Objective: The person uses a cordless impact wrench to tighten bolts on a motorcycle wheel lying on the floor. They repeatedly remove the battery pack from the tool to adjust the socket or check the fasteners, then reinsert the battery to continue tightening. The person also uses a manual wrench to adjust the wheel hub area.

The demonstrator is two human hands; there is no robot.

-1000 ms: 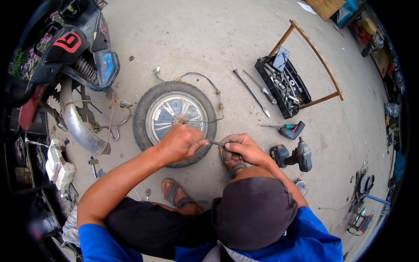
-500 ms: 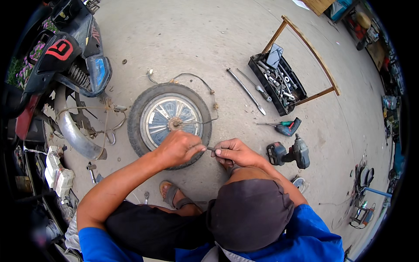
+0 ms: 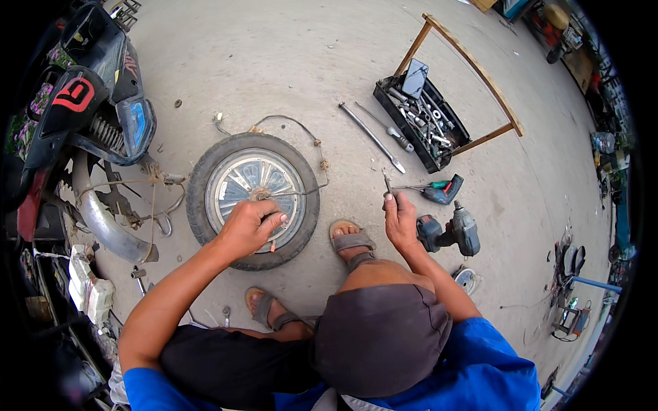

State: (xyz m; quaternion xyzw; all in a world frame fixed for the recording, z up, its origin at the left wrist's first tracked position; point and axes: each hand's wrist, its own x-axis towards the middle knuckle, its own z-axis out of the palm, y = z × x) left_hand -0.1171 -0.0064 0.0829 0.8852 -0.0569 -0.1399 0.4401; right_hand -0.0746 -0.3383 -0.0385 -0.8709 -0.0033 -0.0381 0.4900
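My right hand (image 3: 401,220) is closed on a short, thin, dark rod (image 3: 388,185), which sticks up past the thumb. What kind of tool it is, I cannot make out. Over the near side of a wheel (image 3: 197,198) with a black tyre and a silver hub, my left hand (image 3: 247,227) is closed, thumb against curled fingers. Anything inside it is hidden or too small to name. The wheel lies flat on the ground. From its axle a cable (image 3: 320,147) loops toward the far side.
A black toolbox (image 3: 430,162) full of sockets and wrenches stands at the far right, a phone (image 3: 415,79) on it. Nearer lie a long bar (image 3: 370,135), a T-handled tool (image 3: 442,190) and a cordless impact wrench (image 3: 466,231). A partly dismantled scooter (image 3: 103,137) is at left.
My hands, close together over the wheel's near edge before, have moved apart. The right went right with the dark rod; the left shifted slightly left. The view has shifted a little too.
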